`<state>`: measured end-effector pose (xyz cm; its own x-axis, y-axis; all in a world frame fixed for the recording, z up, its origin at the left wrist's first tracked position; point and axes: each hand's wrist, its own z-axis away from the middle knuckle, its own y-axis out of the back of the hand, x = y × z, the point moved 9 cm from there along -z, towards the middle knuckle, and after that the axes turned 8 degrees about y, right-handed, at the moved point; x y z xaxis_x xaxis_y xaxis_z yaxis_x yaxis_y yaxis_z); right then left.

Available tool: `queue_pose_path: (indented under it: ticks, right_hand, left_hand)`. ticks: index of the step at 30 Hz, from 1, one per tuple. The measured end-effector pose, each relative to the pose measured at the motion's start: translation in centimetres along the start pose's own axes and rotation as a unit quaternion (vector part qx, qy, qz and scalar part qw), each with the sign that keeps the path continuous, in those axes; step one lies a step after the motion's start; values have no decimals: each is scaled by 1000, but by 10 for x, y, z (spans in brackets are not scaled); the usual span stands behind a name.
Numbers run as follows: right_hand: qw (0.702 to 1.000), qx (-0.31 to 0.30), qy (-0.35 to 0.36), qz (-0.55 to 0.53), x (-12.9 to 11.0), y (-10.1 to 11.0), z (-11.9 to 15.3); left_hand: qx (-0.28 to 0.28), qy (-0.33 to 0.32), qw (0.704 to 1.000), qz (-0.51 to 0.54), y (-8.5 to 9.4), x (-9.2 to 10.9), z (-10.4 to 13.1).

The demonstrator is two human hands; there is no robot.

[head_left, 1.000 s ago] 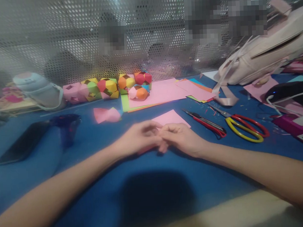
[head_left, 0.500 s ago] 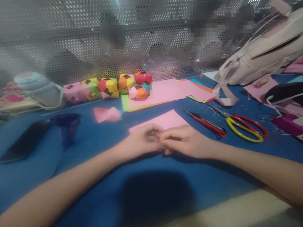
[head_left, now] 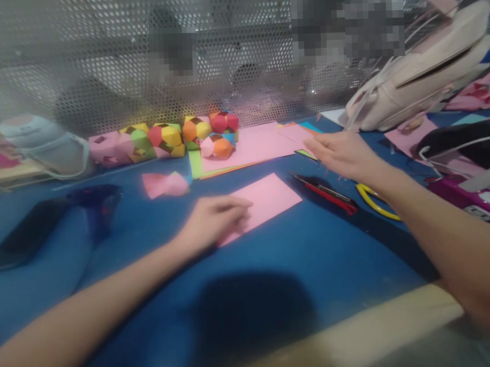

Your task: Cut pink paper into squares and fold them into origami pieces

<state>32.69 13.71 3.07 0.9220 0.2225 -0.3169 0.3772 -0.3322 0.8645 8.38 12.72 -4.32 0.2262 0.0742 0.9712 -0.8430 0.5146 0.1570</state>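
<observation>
A pink sheet (head_left: 269,200) lies flat on the blue mat (head_left: 267,247) in the middle. My left hand (head_left: 214,219) rests over its left end, fingers curled loosely with nothing seen in them. At the pile of coloured paper (head_left: 255,145) further back, my right hand (head_left: 340,153) reaches over the right end, its thumb and fingers pressed together at the edge of a small pink piece (head_left: 295,136); whether it grips that piece is unclear. A red cutter (head_left: 329,196) lies below my right hand, and yellow-handled scissors (head_left: 376,203) are partly hidden by my right forearm.
Folded multicoloured paper balls (head_left: 165,139) line the back beside a pale bottle (head_left: 46,145). A folded pink piece (head_left: 167,184), a blue glue gun (head_left: 95,205) and a dark phone (head_left: 27,231) lie left. A pale bag (head_left: 418,81) and a purple power strip (head_left: 462,197) are right.
My hands, together over the pink sheet before, have parted. My right hand has moved right and back to the paper pile; my left has shifted slightly left, uncovering more of the sheet.
</observation>
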Motion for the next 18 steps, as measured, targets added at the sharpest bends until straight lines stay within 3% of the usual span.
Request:
queue_pose_path:
  ticks: [2,6,9,11,13,15,18]
  right_hand:
    - [985,-44,-56,158,32,5,-2]
    - [974,-80,-76,196,50,4,2]
    - [982,-109,-37,151,32,-9,5]
    - [980,-184,29,74,7,-30,11]
    - [956,-277,100,13,-21,-52,23]
    - [934,-325,147,16,-42,-65,33]
    - [928,-338,153,40,-53,-75,38]
  left_hand:
    - [9,-8,999,-37,2,1,-1]
    - [20,-43,993,-104,4,8,0]
    - [16,-51,989,-136,3,7,0]
    - [17,-70,984,-160,1,9,1]
    - [24,-100,976,-194,-2,12,4]
    - [30,-142,959,-243,-7,17,8]
    - [23,-215,916,-338,-20,24,14]
